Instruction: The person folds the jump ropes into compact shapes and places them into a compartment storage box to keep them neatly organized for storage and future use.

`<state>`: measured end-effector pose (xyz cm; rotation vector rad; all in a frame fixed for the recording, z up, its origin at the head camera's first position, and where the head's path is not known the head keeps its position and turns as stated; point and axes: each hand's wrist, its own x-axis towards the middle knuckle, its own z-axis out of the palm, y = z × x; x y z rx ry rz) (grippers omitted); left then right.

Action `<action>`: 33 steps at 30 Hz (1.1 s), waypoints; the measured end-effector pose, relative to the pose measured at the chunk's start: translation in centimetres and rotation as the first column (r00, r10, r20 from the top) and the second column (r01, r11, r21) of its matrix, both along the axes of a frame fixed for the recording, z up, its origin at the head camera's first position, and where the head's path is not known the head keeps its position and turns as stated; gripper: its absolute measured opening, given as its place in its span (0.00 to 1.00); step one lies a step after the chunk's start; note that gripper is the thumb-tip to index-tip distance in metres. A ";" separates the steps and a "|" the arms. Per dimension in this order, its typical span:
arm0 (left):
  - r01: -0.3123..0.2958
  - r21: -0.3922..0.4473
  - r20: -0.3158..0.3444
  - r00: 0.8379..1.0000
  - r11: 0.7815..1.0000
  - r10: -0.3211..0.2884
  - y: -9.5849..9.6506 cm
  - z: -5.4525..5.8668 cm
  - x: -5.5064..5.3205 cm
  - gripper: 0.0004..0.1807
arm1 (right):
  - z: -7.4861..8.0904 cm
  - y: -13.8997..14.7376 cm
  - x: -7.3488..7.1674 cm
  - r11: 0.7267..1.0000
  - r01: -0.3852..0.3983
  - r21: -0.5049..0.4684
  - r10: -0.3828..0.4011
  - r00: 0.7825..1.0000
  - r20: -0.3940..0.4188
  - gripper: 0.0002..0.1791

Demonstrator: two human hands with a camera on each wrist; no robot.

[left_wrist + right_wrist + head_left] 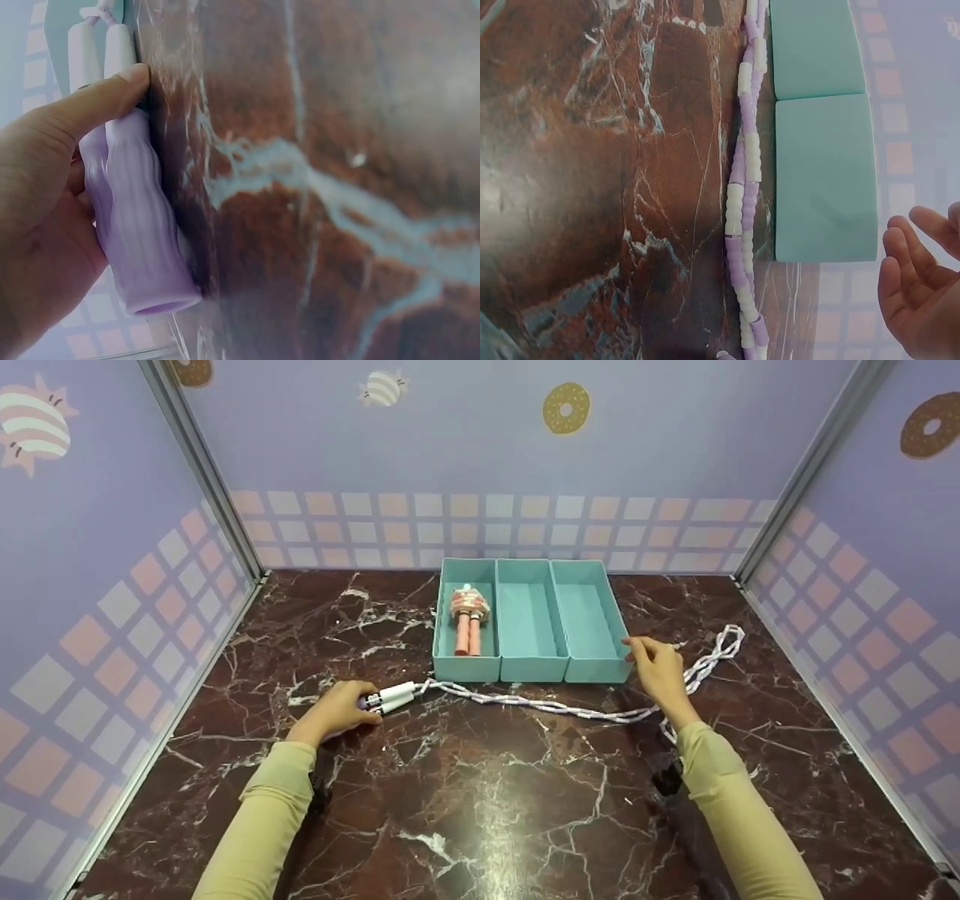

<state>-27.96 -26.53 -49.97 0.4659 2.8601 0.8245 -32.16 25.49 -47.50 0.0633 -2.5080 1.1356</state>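
Observation:
My left hand [336,709] grips the two handles [139,202] of a beaded jump rope, thumb across them where purple meets white. The handles lie side by side, low over the tabletop. From them the purple and white beaded cord [517,700] stretches rightward along the front of the teal boxes, doubled and twisted, then loops back beyond my right forearm. At the front right corner of the right teal box [598,670], my right hand [658,671] hovers with loosely bent fingers [910,251] and nothing between them.
Three teal boxes stand side by side against the back. The left box [466,668] contains a bundled jump rope with pink handles [463,634]. Patterned panels [480,442] enclose the dark marbled table [480,810] at the back and both sides.

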 end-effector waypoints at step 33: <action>0.101 0.166 -0.017 0.995 0.981 -0.100 4.4 4.3 2.8 0.09 | 1.5 -6.3 1.8 0.958 -0.283 0.039 0.284 0.958 -0.044 0.13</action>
